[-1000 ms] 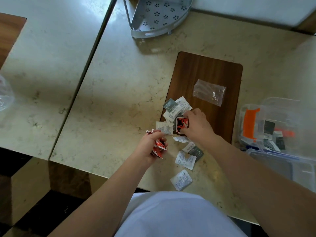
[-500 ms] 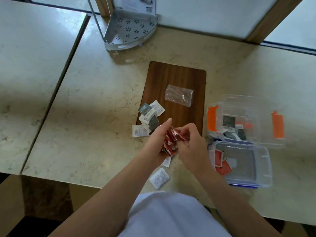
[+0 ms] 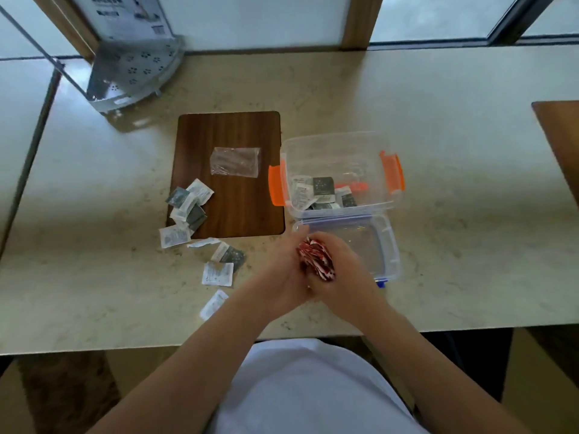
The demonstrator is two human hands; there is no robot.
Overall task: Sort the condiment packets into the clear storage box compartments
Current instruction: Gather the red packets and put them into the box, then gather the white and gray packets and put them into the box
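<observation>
- Marble counter (image 3: pixel 438 126): pale, fills most of the view; person's white top at 6 o'clock.
- Wooden board (image 3: pixel 232 145): dark, long axis 12–6, at about 10 o'clock from the hands. A clear plastic bag (image 3: pixel 235 161) lies flat on it.
- Clear storage box (image 3: pixel 341 170): orange latches on its 9 and 3 o'clock sides, just beside the board's right edge. White and dark packets lie loose inside, toward its 6 o'clock wall.
- Clear tray (image 3: pixel 380 242) with blue rim: touching the box at its 6 o'clock side, partly under the right hand.
- Left hand (image 3: pixel 283 274) and right hand (image 3: pixel 346 270): pressed together at the tray's 9 o'clock corner, both closed around a bundle of red packets (image 3: pixel 316 260).
- Red packets: stacked, long axis running about 11 to 5 o'clock, edges showing between the palms.
- Loose packets (image 3: pixel 188 208): white and dark grey, scattered from the board's lower left corner toward 5 o'clock; orientations mixed.
- Perforated metal shelf (image 3: pixel 138 70): at 10 o'clock, far corner.
</observation>
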